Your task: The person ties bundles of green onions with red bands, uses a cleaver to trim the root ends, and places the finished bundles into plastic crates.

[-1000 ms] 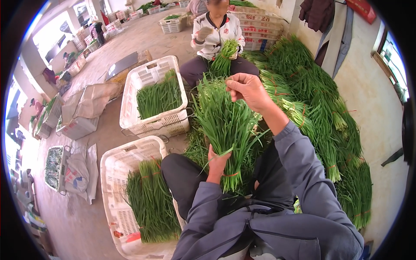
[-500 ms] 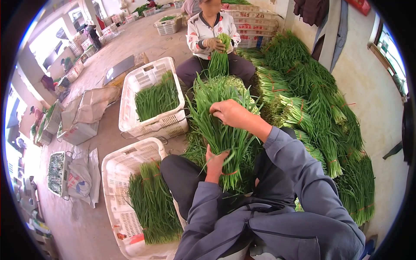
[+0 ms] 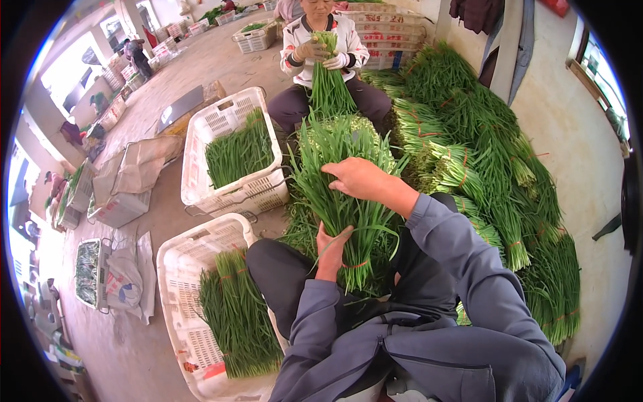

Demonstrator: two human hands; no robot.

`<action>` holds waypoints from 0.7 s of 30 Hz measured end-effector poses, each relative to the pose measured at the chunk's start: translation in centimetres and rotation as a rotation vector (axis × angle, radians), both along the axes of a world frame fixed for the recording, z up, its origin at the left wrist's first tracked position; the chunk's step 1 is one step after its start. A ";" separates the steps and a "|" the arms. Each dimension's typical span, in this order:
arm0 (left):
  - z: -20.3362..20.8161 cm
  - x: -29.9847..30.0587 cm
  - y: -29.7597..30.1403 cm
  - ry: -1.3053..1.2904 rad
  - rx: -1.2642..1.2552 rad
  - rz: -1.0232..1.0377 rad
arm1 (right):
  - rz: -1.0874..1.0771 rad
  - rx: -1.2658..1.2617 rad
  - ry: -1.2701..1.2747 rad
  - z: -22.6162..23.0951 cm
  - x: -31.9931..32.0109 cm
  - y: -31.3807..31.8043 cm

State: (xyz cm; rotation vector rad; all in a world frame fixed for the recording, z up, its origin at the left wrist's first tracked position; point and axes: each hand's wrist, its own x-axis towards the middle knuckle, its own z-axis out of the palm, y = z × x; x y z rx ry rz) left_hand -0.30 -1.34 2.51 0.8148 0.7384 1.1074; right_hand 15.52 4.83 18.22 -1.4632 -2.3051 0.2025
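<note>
Head: bundle (image 3: 347, 213) beside crate rim (image 3: 274, 137)

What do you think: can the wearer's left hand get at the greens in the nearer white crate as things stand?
Probably not straight away: the left hand is holding the tied green bundle, and the left knee stands between it and the greens, though the nearer crate is open on top.

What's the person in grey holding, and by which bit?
The left grip holds a bunch of greens by its lower part, just above the orange band. Whether the right grip holds anything can't be told.
</note>
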 end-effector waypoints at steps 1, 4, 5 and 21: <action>0.1 0.1 0.0 0.004 0.004 -0.001 | 0.000 0.002 -0.001 0.0 0.2 0.0; 0.1 0.1 0.1 0.037 0.015 0.002 | 0.039 -0.024 -0.031 0.1 0.5 0.1; 0.0 0.0 0.1 0.067 0.021 0.008 | 0.040 -0.050 -0.042 0.3 0.4 0.1; -0.3 0.2 0.2 0.090 0.051 -0.006 | 0.002 -0.057 -0.191 -0.4 0.6 0.1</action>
